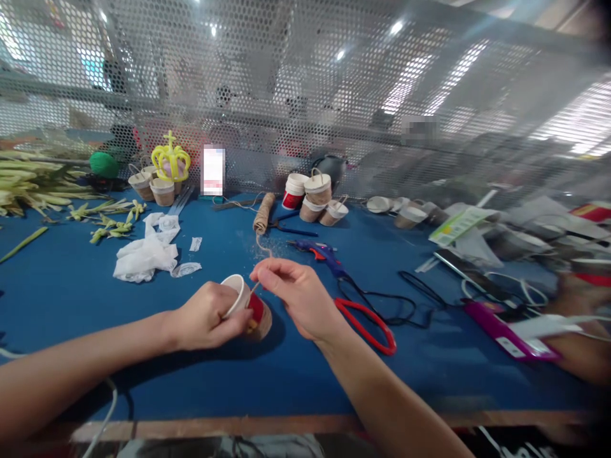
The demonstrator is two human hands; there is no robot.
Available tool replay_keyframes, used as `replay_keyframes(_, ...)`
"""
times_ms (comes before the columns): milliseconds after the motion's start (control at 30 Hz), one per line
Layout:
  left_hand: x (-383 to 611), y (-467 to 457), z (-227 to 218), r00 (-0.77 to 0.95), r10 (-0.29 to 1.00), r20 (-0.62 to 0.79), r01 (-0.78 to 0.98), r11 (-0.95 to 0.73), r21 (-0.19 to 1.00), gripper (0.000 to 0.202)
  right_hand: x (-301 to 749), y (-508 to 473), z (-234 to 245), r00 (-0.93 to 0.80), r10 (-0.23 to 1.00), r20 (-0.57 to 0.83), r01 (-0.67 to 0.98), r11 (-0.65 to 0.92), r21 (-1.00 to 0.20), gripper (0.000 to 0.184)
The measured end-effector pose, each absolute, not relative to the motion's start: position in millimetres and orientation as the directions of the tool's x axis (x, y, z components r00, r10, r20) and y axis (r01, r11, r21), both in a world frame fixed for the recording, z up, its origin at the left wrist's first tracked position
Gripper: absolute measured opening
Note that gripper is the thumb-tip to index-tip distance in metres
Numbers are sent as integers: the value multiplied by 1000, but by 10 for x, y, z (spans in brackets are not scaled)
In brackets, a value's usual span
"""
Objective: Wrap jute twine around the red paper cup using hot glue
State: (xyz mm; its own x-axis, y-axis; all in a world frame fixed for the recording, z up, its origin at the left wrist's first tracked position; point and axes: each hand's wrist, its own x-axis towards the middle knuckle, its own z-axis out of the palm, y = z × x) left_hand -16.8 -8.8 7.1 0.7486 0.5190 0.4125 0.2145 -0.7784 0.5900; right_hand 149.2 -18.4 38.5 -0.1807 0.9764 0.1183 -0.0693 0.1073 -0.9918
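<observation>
My left hand (210, 315) grips a paper cup (255, 310) by its rim, fingers inside the white mouth and thumb on the outer wall. The cup is tilted, red on its upper side, with brown twine wound round its lower end. Pinched between the fingertips of my right hand (296, 292) is a strand of twine (256, 287), just beside the cup's rim. From that hand the strand runs back to a roll of twine (264, 214). A blue hot glue gun (322, 251) lies to the right of the roll.
Twine-wrapped cups (317, 191) stand at the back. White lace (146, 257) and green plant stalks (38, 181) lie left. Right of my hand are red-handled scissors (367, 327), black cord, and a purple power strip (508, 331). Perforated metal panels (267, 76) close off the back.
</observation>
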Motion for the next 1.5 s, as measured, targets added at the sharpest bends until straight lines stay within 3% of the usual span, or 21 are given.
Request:
replay_keyframes(133, -153, -82, 45, 618, 783, 75, 189, -240, 952, 41, 1574, -118, 349, -29, 991, 133, -102, 129, -986, 13)
replay_keyframes(233, -116, -70, 37, 544, 832, -105, 82, 71, 994, 41, 1624, -90, 331, 24, 988, 153, -111, 155, -982, 14)
replay_keyframes(333, -93, -58, 39, 509, 843, -172, 37, 178, 983, 40, 1643, -93, 334, 41, 983, 179, -106, 183, -977, 13)
replay_keyframes(567, -79, -34, 50, 475, 851, -224, 15, 247, 969, 36, 1644, -99, 340, 80, 977, 195, -60, 200, -978, 13)
replay_keyframes(833, -71, -11, 61, 431, 852, -298, 103, 282, 954, 38, 1643, -107, 341, 89, 972, 216, -56, 222, -973, 12)
replay_keyframes(1200, -71, -89, 102, 465, 861, -208, 92, 187, 978, 37, 1667, -58, 266, 95, 978, 188, -62, 194, -979, 10)
replay_keyframes(1500, -73, -128, 147, 456, 865, -209, 33, 218, 975, 35, 1664, -40, 247, 98, 980, 171, -28, 174, -984, 11)
